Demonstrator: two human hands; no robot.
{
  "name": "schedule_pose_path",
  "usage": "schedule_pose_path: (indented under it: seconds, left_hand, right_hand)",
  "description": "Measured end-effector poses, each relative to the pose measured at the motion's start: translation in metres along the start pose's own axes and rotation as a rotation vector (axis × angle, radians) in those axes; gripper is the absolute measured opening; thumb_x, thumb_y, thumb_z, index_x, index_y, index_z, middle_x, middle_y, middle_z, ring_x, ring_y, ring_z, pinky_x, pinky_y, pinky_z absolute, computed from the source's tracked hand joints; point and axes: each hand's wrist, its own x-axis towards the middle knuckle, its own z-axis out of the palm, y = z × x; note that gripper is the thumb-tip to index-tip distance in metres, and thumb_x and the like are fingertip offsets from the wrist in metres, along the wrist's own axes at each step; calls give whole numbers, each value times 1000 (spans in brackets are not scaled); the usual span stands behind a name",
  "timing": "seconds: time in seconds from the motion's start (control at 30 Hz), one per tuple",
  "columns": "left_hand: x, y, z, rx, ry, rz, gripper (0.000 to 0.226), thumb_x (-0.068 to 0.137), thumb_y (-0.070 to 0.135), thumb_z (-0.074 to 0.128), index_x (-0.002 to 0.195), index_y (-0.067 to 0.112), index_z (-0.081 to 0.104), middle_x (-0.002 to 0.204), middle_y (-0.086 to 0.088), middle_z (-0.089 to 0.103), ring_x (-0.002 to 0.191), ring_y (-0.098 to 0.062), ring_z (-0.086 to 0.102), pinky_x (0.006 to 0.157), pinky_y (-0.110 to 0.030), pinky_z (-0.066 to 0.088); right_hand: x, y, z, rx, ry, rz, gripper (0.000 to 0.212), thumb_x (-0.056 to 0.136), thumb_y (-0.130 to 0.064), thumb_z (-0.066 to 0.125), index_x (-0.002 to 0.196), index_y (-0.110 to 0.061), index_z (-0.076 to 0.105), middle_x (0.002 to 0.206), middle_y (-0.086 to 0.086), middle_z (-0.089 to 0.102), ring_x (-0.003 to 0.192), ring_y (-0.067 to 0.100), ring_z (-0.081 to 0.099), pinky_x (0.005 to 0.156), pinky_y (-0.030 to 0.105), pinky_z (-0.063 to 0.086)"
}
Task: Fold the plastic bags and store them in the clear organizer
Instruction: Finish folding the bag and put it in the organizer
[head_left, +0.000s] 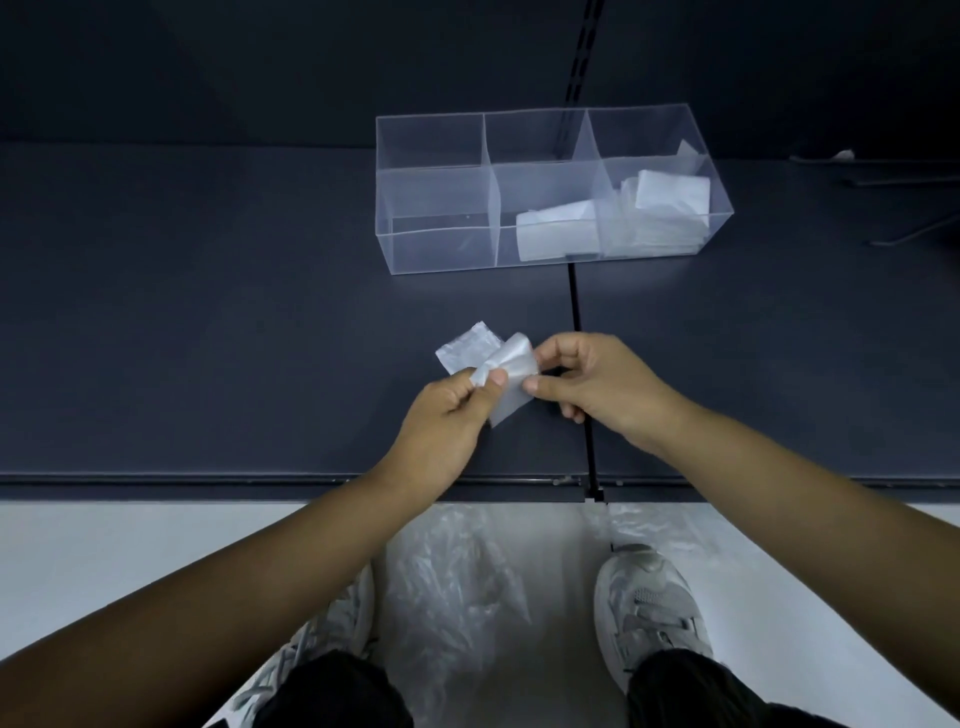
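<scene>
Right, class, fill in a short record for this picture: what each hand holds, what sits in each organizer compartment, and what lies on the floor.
left grip: pinches the plastic bag
right grip: pinches the same bag, other side
clear organizer: left compartment empty; middle, a folded bag; right, a heap of folded bags
floor: loose bags between the shoes
</scene>
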Motion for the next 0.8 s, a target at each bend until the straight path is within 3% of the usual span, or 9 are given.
schedule_pose_path:
  seconds: [0.13, 0.3, 0.37, 0.43, 0.53, 0.6, 0.67, 0.73, 0.8]
  left_hand:
    - [5, 5, -1, -275, 84, -114, 26, 101, 21, 45, 104, 8, 67, 105, -13, 71, 98, -22, 69, 83, -32, 57]
    - [11, 7, -11, -298, 300, -107, 17, 100, 7, 45, 99, 1, 61, 91, -13, 70, 70, -16, 71, 62, -24, 57]
    - [10, 4, -17, -114, 390, 7, 11, 98, 6, 49, 104, 6, 58, 92, -11, 66, 69, -16, 68, 64, -24, 57]
    - [7, -1, -21, 317, 439, 309, 14, 94, 7, 55, 106, 11, 60, 99, -5, 61, 80, -15, 62, 75, -25, 52]
    - [4, -11, -14, 815, 329, 649, 26, 94, 20, 51, 112, 8, 67, 110, -8, 62, 98, -24, 55, 87, -36, 42]
    - [4, -17, -8, 952, 230, 585, 41, 96, 30, 42, 125, 7, 62, 130, -10, 59, 122, -29, 50, 104, -41, 34]
    - [6, -21, -9, 1035, 190, 456, 48, 100, 34, 39, 139, 8, 48, 149, -6, 42, 143, -27, 28, 117, -45, 11]
    - [10, -27, -14, 1109, 181, 368, 54, 101, 39, 35, 149, 13, 31, 158, 0, 24, 148, -22, 8, 117, -43, -8]
    - [12, -31, -17, 1156, 164, 311, 61, 99, 46, 26, 153, 18, 18, 161, 4, 12, 149, -18, -3, 115, -41, -15]
  right_hand:
    - [7, -2, 4, -11, 74, 67, 8, 82, -15, 74, 78, -14, 68, 57, -7, 65, 39, 5, 47, 37, 19, 38]
    - [19, -6, 9, -91, 120, 124, 12, 79, -18, 78, 71, -16, 69, 54, -4, 63, 34, 5, 47, 35, 15, 34]
    - [23, -7, 10, -121, 138, 141, 13, 78, -19, 78, 69, -17, 69, 53, -3, 63, 34, 5, 49, 36, 14, 34]
    - [26, -8, 11, -155, 142, 146, 15, 77, -21, 78, 66, -18, 69, 56, 4, 65, 34, 6, 49, 39, 15, 36]
    - [30, -10, 13, -211, 141, 143, 15, 78, -23, 77, 66, -19, 68, 66, 16, 69, 35, 7, 49, 48, 23, 42]
    - [31, -12, 16, -255, 144, 138, 16, 79, -25, 76, 66, -20, 67, 66, 14, 69, 34, 5, 50, 51, 24, 43]
    - [31, -14, 18, -280, 153, 129, 17, 81, -24, 75, 67, -22, 65, 62, 6, 67, 35, 3, 51, 51, 23, 44]
    - [28, -16, 20, -327, 186, 93, 17, 82, -23, 73, 67, -24, 64, 61, -5, 63, 43, 4, 54, 54, 24, 47]
    - [23, -14, 25, -415, 249, 31, 14, 83, -26, 70, 70, -24, 65, 66, -11, 62, 62, 7, 60, 65, 30, 52]
